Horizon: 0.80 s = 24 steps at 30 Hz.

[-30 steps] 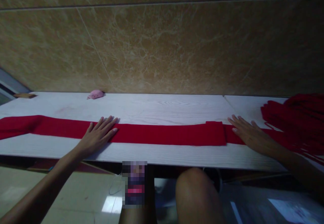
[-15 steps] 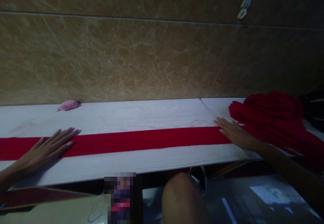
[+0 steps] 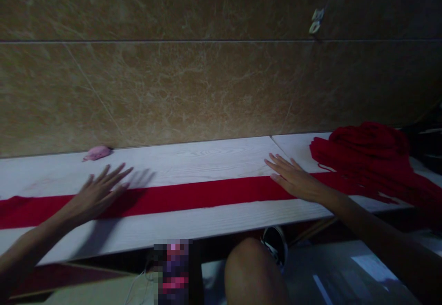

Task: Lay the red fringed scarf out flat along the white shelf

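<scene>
A long red strip of fabric point(image 3: 207, 195) lies stretched along the white wood-grain tabletop point(image 3: 207, 160). Above its left part hovers my left hand point(image 3: 100, 193), fingers spread, its shadow falling on the cloth and table. My right hand point(image 3: 297, 181) is over the strip's right part with fingers stretched out; whether it touches the fabric I cannot tell. Neither hand grips anything. To the right of my right hand, a bunched heap of red fabric point(image 3: 369, 151) joins the strip and hangs over the front edge.
A small pink object point(image 3: 97, 152) sits by the marbled tile wall point(image 3: 207, 89). A whitish hook-like fitting point(image 3: 316, 21) is on the wall. Beneath the table edge are my knee point(image 3: 253, 273) and a dark shoe point(image 3: 276, 245). Something black point(image 3: 424, 151) lies at the far right.
My left hand has lifted off the strip and moved to the right. My right hand has shifted left along the strip. The view has also moved slightly.
</scene>
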Tool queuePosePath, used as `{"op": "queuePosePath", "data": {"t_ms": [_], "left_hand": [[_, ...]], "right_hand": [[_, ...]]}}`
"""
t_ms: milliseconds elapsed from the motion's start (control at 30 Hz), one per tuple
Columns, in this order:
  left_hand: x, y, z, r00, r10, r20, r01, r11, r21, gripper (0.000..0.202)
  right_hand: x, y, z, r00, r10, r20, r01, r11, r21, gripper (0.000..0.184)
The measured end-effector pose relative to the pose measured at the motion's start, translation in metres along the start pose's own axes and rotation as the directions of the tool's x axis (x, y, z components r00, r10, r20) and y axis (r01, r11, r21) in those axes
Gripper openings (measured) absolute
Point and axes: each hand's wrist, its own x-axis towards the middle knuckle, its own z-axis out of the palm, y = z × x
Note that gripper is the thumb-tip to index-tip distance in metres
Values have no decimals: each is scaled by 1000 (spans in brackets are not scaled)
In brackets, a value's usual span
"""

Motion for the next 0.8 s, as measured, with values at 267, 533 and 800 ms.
{"op": "queuePosePath", "data": {"t_ms": [267,533,800], "left_hand": [[50,212,5,903,393,171,-343,902,-264,64],[38,182,1,885,389,255,-329,911,-249,66],[17,129,2,902,349,253,-301,930,-209,63]], "right_hand": [[31,-78,46,991,-118,57,117,993,19,66],[45,-96,51,987,-111,117,110,994,16,70],[57,-145,43,983,-122,139,110,990,89,71]]}}
